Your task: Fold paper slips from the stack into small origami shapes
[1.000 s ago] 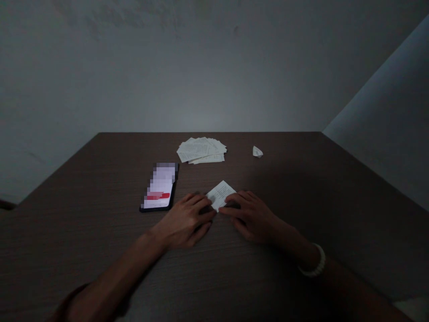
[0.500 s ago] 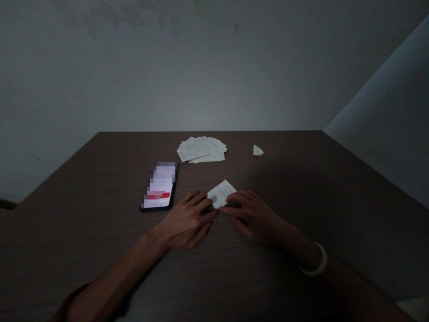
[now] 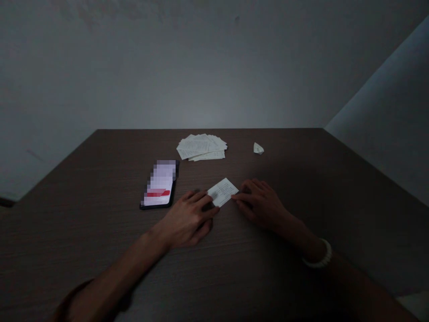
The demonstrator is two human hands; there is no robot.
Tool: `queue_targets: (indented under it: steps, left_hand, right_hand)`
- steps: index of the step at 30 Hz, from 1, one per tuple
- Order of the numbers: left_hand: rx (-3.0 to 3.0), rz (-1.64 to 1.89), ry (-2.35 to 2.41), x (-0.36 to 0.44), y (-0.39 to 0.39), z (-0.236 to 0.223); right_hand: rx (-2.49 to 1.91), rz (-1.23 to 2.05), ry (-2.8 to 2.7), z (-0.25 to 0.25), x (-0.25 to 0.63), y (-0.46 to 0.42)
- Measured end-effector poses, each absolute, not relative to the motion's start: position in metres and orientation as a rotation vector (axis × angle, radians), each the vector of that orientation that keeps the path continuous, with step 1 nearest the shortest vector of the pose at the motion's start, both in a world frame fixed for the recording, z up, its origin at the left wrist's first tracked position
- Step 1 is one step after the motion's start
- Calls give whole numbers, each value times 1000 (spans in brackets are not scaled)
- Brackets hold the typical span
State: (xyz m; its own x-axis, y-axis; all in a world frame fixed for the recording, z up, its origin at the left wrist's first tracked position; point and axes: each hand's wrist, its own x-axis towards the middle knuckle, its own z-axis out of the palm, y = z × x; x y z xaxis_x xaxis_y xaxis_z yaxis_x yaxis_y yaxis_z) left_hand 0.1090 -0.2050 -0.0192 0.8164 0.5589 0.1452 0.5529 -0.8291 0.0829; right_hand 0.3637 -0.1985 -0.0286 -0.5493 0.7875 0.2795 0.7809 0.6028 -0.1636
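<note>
A small white piece of printed paper (image 3: pixel 224 191) lies on the table in front of me, one corner pointing away. My left hand (image 3: pixel 190 218) rests on its left corner. The fingers are stretched and slightly apart, pressing it flat, and the thumb lies apart from it on the near side. At the right corner is my right hand (image 3: pixel 259 203), fingers bent and thumb close to the index finger. Its fingertips meet the paper's edge, in what looks like a light pinch. A pale beaded bracelet (image 3: pixel 321 257) circles the right wrist.
Left of the paper lies a phone (image 3: pixel 160 184) with its screen lit and partly pixelated. Farther back, several printed sheets (image 3: pixel 203 146) form a fanned pile. A small folded or crumpled white scrap (image 3: pixel 258 148) sits right of them. The brown table (image 3: pixel 110 154) meets a grey wall.
My right hand has slid right and slightly away from me, from on top of the paper to its right corner, uncovering more print. My left hand stays on the left corner.
</note>
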Motion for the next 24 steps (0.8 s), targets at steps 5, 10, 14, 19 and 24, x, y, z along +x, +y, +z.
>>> queue_targets:
  steps: [5, 10, 14, 19, 24]
  left_hand:
    - [2947, 277, 922, 109, -206, -19]
    - [2942, 267, 918, 109, -206, -19]
    - [2941, 286, 917, 109, -206, -19]
    - [2925, 323, 918, 109, -206, -18]
    - [2900, 407, 923, 108, -207, -21]
  right_hand:
    - [-1308, 19, -2491, -29, 364, -198]
    - [-1325, -6, -2462, -33, 370, -194]
    - [-1375, -63, -2457, -33, 374, -193]
    - [-1442, -246, -2495, -27, 370, -194]
    - [-1537, -301, -2443, -29, 371, -188]
